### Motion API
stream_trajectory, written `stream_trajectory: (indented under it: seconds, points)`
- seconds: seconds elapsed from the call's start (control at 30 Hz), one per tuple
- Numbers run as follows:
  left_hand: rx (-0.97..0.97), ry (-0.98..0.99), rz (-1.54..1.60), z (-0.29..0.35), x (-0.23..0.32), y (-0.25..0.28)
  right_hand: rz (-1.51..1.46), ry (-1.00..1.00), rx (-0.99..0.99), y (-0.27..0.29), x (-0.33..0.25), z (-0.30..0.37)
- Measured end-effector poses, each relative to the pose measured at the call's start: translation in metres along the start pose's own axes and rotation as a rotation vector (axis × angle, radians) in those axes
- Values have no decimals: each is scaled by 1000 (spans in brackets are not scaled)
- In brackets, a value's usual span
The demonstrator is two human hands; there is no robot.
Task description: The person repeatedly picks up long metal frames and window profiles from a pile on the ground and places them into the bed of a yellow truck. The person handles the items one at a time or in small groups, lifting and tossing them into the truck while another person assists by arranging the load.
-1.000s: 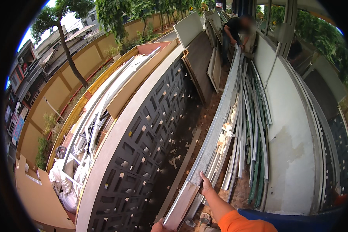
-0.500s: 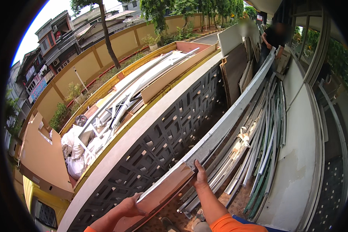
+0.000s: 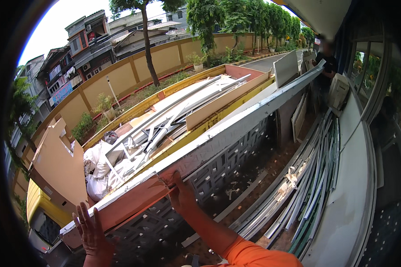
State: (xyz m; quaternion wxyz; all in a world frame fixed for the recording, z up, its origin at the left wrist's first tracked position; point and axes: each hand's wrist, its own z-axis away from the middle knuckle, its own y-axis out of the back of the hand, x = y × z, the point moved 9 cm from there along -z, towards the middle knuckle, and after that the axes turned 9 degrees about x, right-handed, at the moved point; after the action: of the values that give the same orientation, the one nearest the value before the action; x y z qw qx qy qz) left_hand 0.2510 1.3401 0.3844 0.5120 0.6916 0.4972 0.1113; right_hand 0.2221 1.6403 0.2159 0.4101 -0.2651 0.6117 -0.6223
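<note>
Slanting from near left to far right, the long board (image 3: 205, 153) is in front of both hands. The left hand (image 3: 93, 232) is spread wide against its near end; the right hand (image 3: 182, 196) grips its bottom edge, farther along. A helper (image 3: 327, 66) stands at the far end.

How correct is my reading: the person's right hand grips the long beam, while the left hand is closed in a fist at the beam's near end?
Only the fist is wrong: the head view shows the left hand open, fingers spread, at the near end of the long beam. The right hand does grip it.
</note>
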Motion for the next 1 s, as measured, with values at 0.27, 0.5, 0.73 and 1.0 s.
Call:
stream_trajectory:
  seconds: [0.27, 0.5, 0.73, 1.0]
  points:
    - [553, 14, -286, 13, -69, 0, 90, -81, -89, -92, 64, 16]
    - [520, 96, -189, -51, -172, -60, 244, 55, -120, -148, 149, -70]
    - [539, 73, 12, -181, -278, -176, 270, 198, -61, -199, 253, -232]
    - [461, 67, 46, -362, -386, -354, 541, 153, 280, -218, 377, -482]
